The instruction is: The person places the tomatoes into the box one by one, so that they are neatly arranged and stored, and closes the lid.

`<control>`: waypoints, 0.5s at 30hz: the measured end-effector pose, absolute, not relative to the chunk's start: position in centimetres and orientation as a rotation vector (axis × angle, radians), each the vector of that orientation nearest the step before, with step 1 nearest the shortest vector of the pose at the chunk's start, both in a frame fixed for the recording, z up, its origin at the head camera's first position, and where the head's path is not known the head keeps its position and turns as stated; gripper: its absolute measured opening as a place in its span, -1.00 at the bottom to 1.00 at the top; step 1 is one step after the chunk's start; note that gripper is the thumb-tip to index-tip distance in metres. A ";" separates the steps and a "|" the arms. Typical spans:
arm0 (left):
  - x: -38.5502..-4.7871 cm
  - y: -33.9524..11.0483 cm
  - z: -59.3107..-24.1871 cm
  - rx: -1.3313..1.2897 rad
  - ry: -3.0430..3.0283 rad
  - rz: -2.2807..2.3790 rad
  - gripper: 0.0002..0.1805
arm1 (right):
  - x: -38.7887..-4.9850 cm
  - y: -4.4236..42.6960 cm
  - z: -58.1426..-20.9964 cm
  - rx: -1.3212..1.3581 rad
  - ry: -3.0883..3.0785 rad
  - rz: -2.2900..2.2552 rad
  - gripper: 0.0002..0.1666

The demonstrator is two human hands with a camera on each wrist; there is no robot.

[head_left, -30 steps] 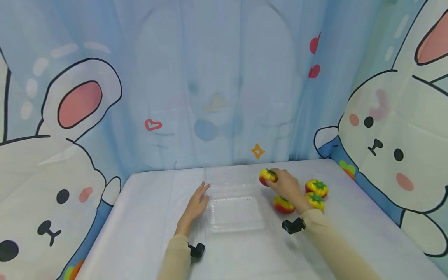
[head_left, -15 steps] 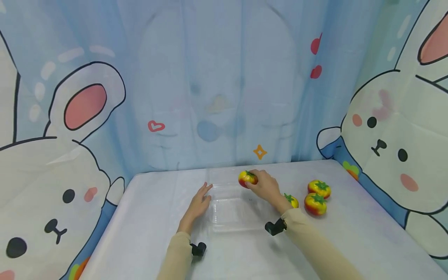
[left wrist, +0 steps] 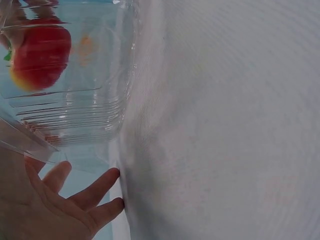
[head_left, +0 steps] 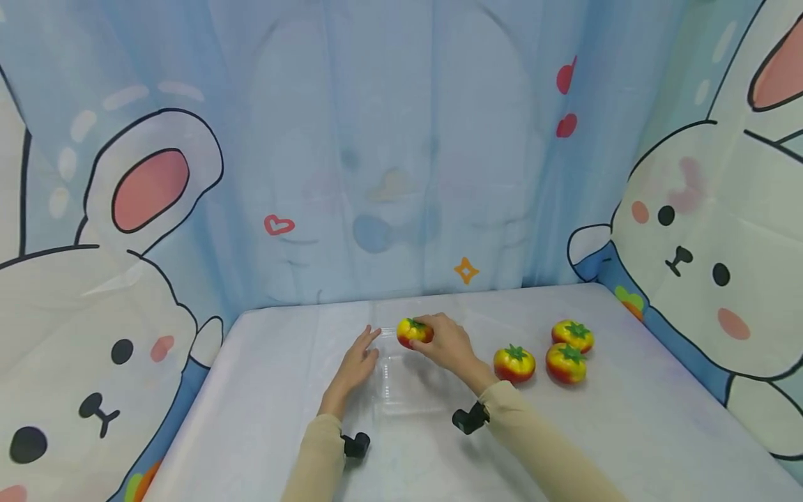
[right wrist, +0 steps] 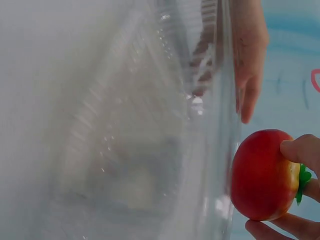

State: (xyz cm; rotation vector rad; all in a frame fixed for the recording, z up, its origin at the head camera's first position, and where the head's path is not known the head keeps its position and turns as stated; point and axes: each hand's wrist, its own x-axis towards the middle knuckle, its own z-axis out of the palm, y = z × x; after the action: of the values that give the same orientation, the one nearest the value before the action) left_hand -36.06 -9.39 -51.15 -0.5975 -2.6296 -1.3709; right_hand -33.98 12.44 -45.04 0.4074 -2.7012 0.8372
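Observation:
My right hand grips a red-and-yellow, tomato-like toy fruit with a green leafy top. It holds the fruit over the far left part of a clear plastic box. In the right wrist view, thumb and fingers are around the leafy end of the fruit. My left hand is at the box's left side with its fingers spread and extended. In the left wrist view, the held fruit shows through the clear wall above the left hand; whether that hand touches the box is hard to tell.
Three similar toy fruits stand right of the box: one near my right wrist, a front fruit and a rear fruit close together. A white cloth covers the table. A blue printed curtain hangs behind it.
My right hand has carried the toy fruit leftward from the box's right side to above its far left part. The fruits beneath that forearm are now uncovered. My left hand has hardly moved.

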 end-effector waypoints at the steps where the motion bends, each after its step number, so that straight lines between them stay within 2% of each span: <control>1: -36.1 -9.4 -51.1 -0.586 -2.639 -1.371 -0.47 | -33.9 12.2 -45.1 0.414 -2.699 0.837 -0.44; 15: -36.0 -9.4 -51.0 -0.587 -2.636 -1.373 -0.47 | -32.9 10.3 -47.2 0.425 -2.750 0.871 -0.44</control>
State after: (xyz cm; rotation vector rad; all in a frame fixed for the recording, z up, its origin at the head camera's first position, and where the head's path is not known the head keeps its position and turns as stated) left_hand -35.98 -9.39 -51.00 -0.5874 -2.6355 -1.3729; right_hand -32.92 10.27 -47.15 0.4245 -2.7504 0.8711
